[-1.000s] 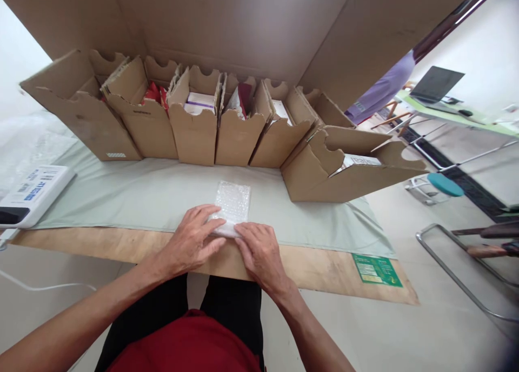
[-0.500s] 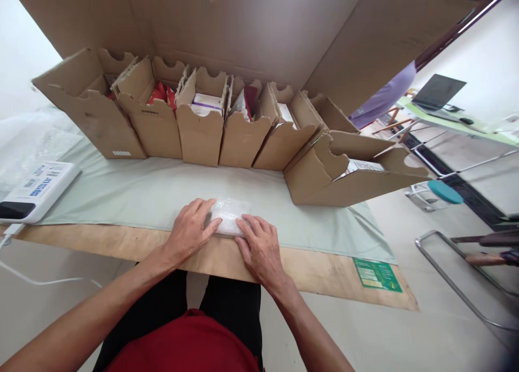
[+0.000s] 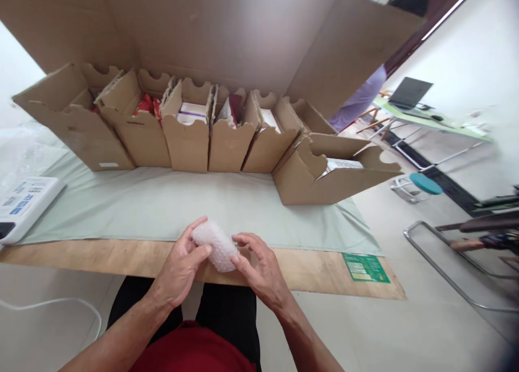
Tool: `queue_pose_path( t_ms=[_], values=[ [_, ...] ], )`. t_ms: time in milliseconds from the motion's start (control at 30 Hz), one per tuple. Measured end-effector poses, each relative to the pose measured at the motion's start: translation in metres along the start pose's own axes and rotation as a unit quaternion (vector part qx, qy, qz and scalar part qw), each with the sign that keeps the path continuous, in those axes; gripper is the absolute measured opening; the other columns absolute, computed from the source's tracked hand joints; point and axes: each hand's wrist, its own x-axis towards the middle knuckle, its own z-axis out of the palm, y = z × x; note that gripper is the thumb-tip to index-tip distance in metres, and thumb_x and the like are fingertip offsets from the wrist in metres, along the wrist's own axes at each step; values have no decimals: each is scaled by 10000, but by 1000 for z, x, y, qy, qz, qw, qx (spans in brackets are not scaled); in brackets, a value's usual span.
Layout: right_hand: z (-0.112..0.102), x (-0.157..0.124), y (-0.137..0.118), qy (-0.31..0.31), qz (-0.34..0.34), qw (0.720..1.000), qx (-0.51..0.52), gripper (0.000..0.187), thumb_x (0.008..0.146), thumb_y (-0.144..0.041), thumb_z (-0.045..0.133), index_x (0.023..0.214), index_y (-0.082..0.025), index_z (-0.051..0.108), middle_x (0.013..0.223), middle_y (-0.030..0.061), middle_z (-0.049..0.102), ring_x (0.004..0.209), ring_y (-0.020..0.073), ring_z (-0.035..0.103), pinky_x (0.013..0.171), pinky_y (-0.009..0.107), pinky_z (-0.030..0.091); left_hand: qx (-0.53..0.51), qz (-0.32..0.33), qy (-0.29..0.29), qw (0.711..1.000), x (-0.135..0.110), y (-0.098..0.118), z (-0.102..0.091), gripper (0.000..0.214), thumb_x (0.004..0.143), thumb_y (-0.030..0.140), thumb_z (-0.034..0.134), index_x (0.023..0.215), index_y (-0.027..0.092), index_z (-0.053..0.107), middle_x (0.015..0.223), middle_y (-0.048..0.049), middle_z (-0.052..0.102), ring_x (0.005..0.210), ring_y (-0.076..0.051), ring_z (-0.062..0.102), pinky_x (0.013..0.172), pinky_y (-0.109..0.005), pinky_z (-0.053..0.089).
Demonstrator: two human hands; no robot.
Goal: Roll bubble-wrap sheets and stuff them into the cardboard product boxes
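A small bubble-wrapped packet (image 3: 215,245) is tilted above the table's front edge; what is inside cannot be made out. My left hand (image 3: 182,266) grips its left end, thumb on top and fingers along the far side. At the right end, my right hand (image 3: 259,269) pinches the corner between thumb and fingertips. Below the packet lie the pale green cloth (image 3: 170,204) and the bare wooden edge (image 3: 133,253) of the table.
Cardboard bins (image 3: 188,145) holding packets and boxes line the back, with another bin (image 3: 324,183) angled at the right. A white device (image 3: 36,199) sits at the left near bubble wrap (image 3: 24,150). A green card (image 3: 366,267) lies on the front-right edge.
The packet has been lifted off the cloth, turned at an angle and brought closer to me. Both hands have gone from pressing it flat to gripping its ends.
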Motion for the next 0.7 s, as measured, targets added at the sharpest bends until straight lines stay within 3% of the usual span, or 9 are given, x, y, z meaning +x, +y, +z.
queue_pose_path(
  t_ms=[133,233,333,400,467,533,567,700],
  values=[
    [-8,-6,9,-18,49,985,165,722,806,-569,807,1411,-259,566,1426,110,595,1261,300,584,1040,426,469,11,15,-19,1000,-2,-2,13,827,736,352,843,1479,269,492,1071,-10,689,957,-152,633,878,-257,523],
    [-9,-10,14,19,66,974,214,525,826,-547,804,1215,-225,661,1138,79,695,1023,239,652,895,349,521,19,23,-33,999,1,-7,30,827,756,357,834,1497,280,475,1035,-2,687,923,-145,629,849,-246,523],
    [-21,-12,17,78,70,971,214,347,859,-517,779,969,-201,688,832,18,644,760,172,598,714,284,502,70,18,-66,995,9,-9,47,829,781,373,808,1519,252,451,969,-10,690,855,-152,629,811,-270,530],
    [-42,-13,17,100,70,970,210,347,840,-512,797,948,-197,698,795,13,636,710,163,582,663,272,492,104,46,-100,989,16,-5,59,810,805,405,778,1520,227,441,1011,-39,704,891,-180,653,837,-307,540],
    [-74,-13,15,146,61,970,184,344,831,-508,807,948,-197,717,794,19,656,697,168,596,645,270,500,144,137,-120,973,25,4,73,762,844,429,729,1514,226,430,1188,-90,694,1065,-233,661,947,-372,533],
    [-115,-10,10,224,36,964,140,330,820,-499,821,940,-204,732,789,17,677,696,171,612,642,267,511,211,273,-113,932,36,17,94,697,883,399,684,1512,255,419,1376,-112,628,1245,-266,601,1065,-441,484],
    [-138,-7,6,269,18,956,117,324,811,-494,830,932,-209,735,788,12,684,700,171,617,646,267,515,256,344,-109,897,44,25,108,657,897,361,667,1502,269,428,1433,-109,596,1302,-270,568,1106,-466,456],
    [-222,21,-23,404,-67,912,24,332,764,-484,865,897,-210,732,755,-13,675,682,152,596,623,256,502,404,561,-148,707,86,49,174,547,882,191,616,1420,215,520,1547,-140,512,1448,-294,445,1194,-508,374]
  ],
)
